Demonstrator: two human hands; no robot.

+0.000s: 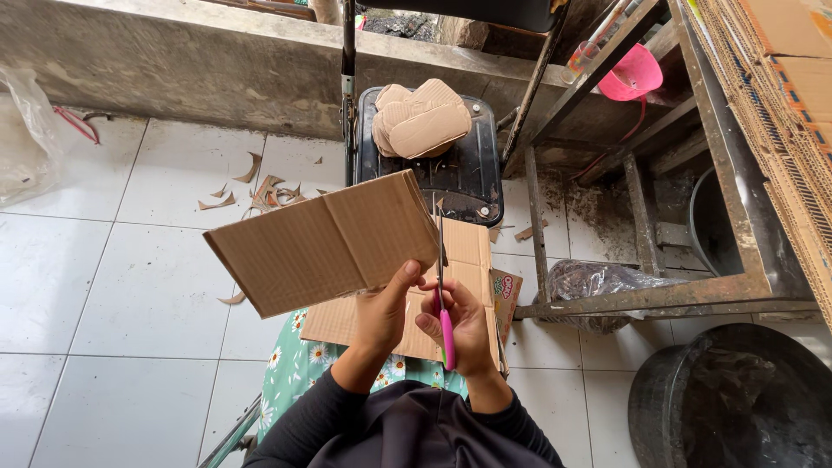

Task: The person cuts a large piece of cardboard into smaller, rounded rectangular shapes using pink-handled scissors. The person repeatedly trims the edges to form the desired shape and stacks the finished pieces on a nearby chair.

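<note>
the left hand [381, 312] pinches the lower right edge of a creased cardboard sheet [325, 243], held up over the white tile floor [130, 286]. the right hand [459, 325] is wrapped round pink-handled scissors [442, 295], blades pointing up at the sheet's right edge. to cut cleanly, i'd keep the sheet taut, feed it into the blades, and keep the thumb clear of them.

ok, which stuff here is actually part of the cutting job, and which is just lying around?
In use:
- cardboard sheet, held by left hand
- pink-handled scissors, in right hand
- stack of cut cardboard shapes on black chair
- cardboard scraps on floor

Lying about:
- pink funnel
- plastic bag
- dark tub
- metal rack
</note>
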